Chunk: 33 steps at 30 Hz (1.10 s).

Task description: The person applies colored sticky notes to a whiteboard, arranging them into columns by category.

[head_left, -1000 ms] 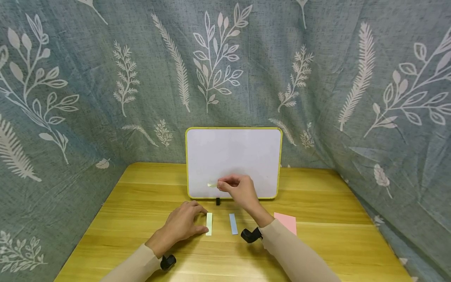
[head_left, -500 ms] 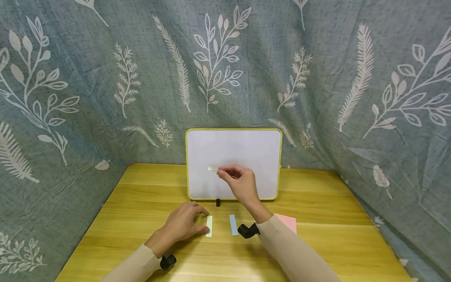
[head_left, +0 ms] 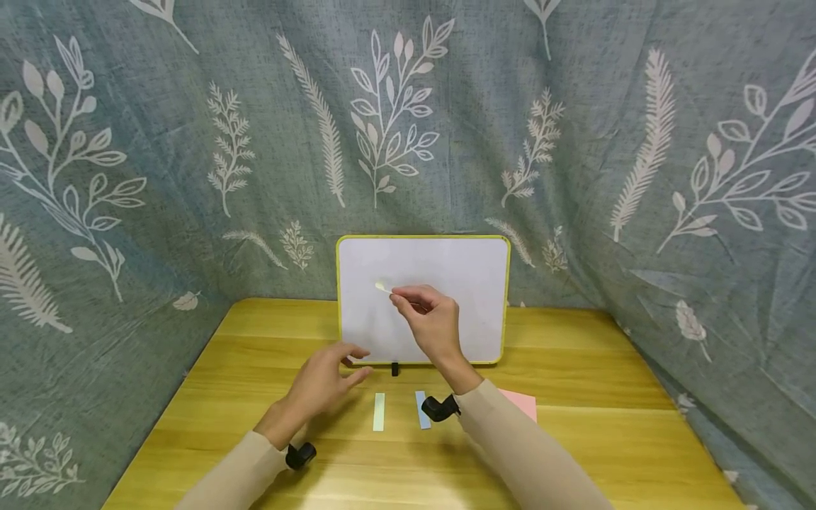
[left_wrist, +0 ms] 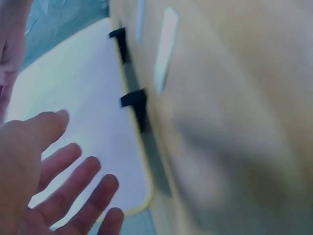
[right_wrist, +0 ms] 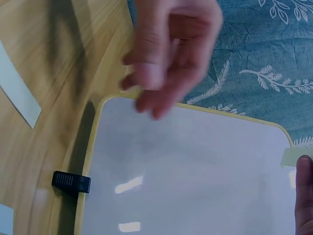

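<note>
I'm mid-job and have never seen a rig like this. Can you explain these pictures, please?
There's no machine: a person works with two bare hands. The head view comes from a camera worn on the head, looking forward and down; the other two come from cameras worn on each wrist. On the wooden table stands a whiteboard with a yellow frame. The right hand pinches a held green strip in front of it. The left hand holds nothing, its fingers apart. On the tabletop lie another pale green strip, a blue strip and a pink sheet, partly hidden by the right sleeve.
</note>
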Each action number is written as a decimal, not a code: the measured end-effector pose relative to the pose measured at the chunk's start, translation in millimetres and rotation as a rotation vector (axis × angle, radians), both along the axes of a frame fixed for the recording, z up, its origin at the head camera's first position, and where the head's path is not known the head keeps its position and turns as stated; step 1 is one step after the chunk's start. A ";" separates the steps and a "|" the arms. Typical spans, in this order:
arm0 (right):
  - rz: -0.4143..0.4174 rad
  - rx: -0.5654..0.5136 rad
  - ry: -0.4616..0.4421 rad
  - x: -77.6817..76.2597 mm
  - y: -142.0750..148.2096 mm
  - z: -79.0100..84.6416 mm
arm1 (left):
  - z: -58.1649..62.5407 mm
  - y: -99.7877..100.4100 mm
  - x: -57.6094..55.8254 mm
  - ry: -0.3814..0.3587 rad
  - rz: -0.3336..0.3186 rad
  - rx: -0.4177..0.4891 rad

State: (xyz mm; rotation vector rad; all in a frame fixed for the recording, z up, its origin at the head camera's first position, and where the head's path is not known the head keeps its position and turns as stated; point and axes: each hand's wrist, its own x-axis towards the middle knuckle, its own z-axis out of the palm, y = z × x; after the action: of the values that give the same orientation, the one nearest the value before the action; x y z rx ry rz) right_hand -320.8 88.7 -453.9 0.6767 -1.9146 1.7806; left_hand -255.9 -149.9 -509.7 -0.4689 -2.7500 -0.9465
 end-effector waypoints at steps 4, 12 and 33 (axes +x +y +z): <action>-0.016 -0.007 0.026 -3.0 -4.9 2.1 | 15.0 -7.4 -13.6 0.071 0.020 0.071; -0.035 -0.031 0.062 -10.1 -15.9 5.6 | 50.4 -19.9 -42.4 0.219 0.068 0.168; -0.108 -0.069 0.158 -29.0 -54.8 9.9 | 105.1 -19.3 -104.8 0.374 0.128 0.234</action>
State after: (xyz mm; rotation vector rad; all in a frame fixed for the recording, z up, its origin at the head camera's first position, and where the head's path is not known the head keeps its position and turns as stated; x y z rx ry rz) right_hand -349.8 33.9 -444.0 0.6566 -1.7438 1.6676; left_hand -360.7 -169.1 -404.6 -0.3794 -2.2749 -1.0152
